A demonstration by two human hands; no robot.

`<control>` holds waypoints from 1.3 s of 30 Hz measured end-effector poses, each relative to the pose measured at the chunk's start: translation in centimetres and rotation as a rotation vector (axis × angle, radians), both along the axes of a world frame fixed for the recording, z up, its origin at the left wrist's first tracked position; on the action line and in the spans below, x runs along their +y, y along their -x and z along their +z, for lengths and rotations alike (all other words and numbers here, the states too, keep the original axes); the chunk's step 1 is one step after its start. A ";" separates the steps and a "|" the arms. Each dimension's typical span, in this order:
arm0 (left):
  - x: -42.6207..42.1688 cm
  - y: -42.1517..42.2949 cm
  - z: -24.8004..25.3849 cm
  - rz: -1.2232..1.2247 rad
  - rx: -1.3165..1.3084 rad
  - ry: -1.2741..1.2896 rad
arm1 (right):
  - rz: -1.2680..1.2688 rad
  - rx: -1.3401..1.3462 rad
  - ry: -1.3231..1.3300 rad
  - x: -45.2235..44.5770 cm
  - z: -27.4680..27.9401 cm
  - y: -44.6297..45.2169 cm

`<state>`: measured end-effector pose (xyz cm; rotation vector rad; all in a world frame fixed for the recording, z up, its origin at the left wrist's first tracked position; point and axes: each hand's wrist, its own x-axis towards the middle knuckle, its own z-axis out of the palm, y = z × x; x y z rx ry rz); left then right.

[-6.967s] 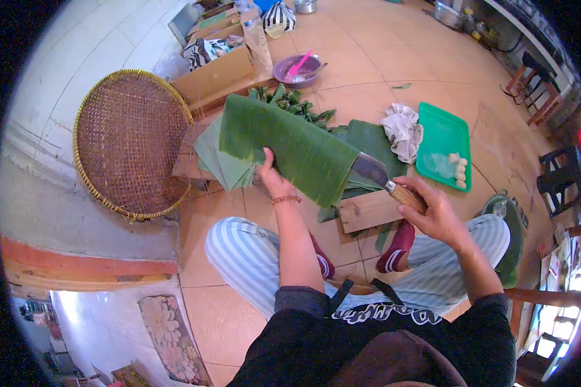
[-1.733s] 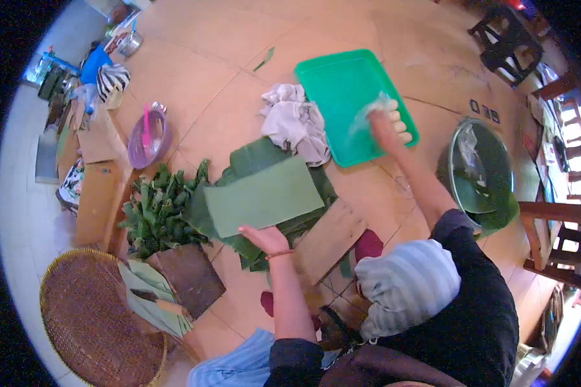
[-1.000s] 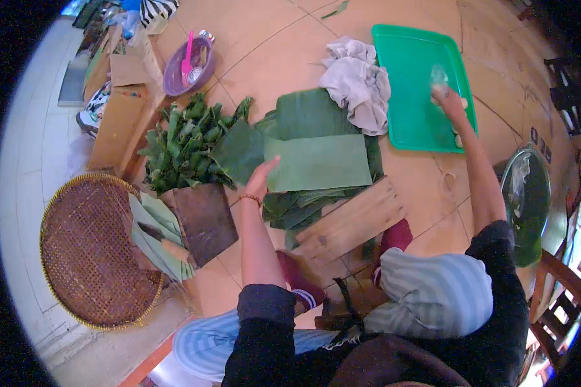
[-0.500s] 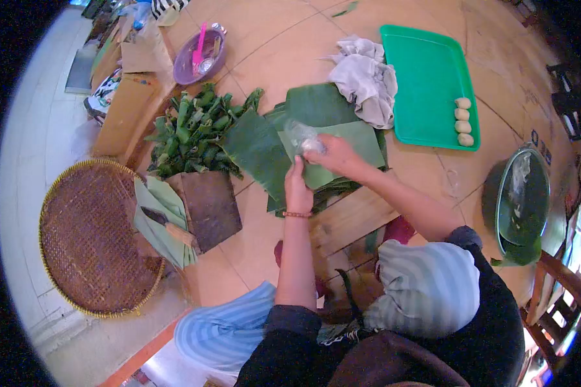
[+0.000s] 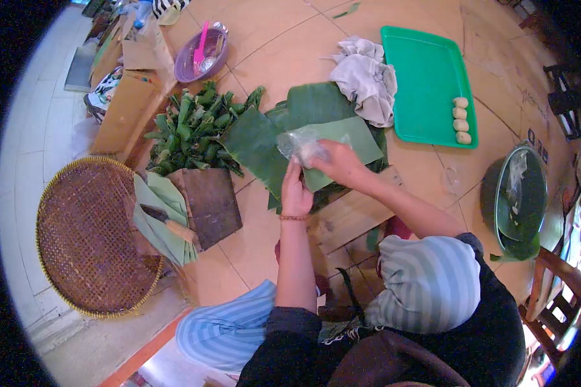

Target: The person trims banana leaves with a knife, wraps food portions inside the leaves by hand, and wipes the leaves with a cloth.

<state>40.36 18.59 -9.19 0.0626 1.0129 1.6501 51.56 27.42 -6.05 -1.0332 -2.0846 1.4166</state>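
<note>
A clear plastic bag is pinched between my two hands, above a pale-side-up leaf piece on the stacked green leaves. My left hand has its fingertips closed on the bag's lower edge. My right hand is closed on the bag from the right; something whitish shows through the plastic by its fingers. Several pale balls line the right side of the green tray. Beside the tray lies a crumpled cloth.
A wooden board lies before the leaves. To the left are a woven basket, a knife on pale leaves, and rolled leaves. A purple bowl stands farther back; a green basin is at right.
My right hand has come from the tray to my left hand, bringing the plastic bag. The bag looks more spread out than half a second ago. Earlier, the knife was in my right hand.
</note>
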 end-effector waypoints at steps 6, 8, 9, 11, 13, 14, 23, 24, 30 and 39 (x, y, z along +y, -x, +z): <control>-0.5 0.0 0.9 -0.055 -0.104 -0.017 | 0.011 0.124 -0.059 0.1 -0.3 0.2; -0.6 0.0 0.7 -0.055 -0.121 -0.031 | 0.037 0.078 0.005 0.3 -0.1 0.1; -0.6 -0.1 0.8 -0.048 -0.124 -0.035 | 0.037 0.070 -0.039 0.2 -0.1 0.0; -0.7 -0.3 1.0 -0.027 -0.100 -0.045 | 0.037 0.054 -0.126 -0.3 -0.4 0.2; -0.7 -0.3 1.2 0.000 -0.044 -0.059 | 0.010 0.134 -0.261 -0.9 -1.0 0.6; -0.8 -0.3 1.3 0.006 -0.067 -0.060 | -0.004 0.175 -0.329 -1.1 -1.3 0.8; -0.8 -0.5 -0.9 0.069 -0.093 -0.087 | -0.016 0.182 -0.253 -0.6 -0.9 0.8; -0.8 -0.4 -1.1 0.083 -0.051 -0.085 | 0.010 0.161 -0.286 -0.6 -0.8 0.9; -1.1 0.7 -1.0 0.065 0.029 -0.087 | 0.208 0.065 -0.332 0.3 -0.2 0.6; -0.5 0.6 0.6 0.106 -0.208 -0.184 | -0.589 -0.108 -0.382 9.7 1.3 -10.4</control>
